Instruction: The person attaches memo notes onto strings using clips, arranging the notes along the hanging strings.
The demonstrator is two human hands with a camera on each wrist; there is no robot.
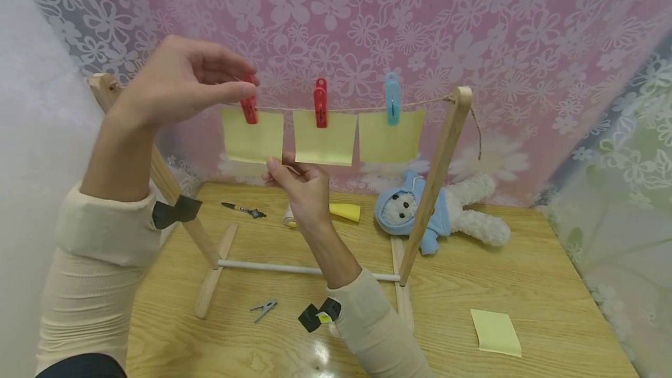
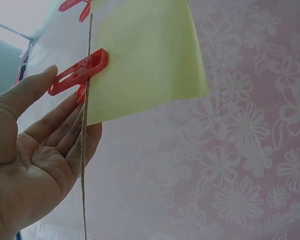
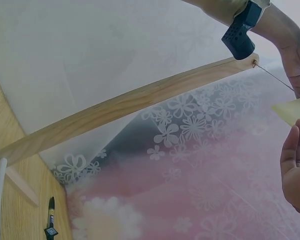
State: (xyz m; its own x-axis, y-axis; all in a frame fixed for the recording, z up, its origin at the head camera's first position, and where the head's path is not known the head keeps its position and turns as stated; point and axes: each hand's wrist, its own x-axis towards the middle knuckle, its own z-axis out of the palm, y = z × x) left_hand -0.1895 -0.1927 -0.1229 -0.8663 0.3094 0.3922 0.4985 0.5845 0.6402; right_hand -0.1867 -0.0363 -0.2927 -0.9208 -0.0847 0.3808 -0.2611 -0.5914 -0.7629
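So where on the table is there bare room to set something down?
Bare table lies between the blue-hooded plush toy and the loose sticky note, and on the near side of the gray clothespin. The back is crowded: pen, partly hidden yellow object, toy.

Head view's lit pretty evenly but kinda washed out, with white glare on the wooden table (image 1: pixel 535 273) around 6 o'clock. Left wrist cam's nearly blown out between 10 and 11, so the left hand (image 2: pixel 40 160) goes shadowy and the yellow note (image 2: pixel 145 60) looks backlit. Right wrist's dimmer, floral backdrop (image 3: pixel 200 175) softest near 7.
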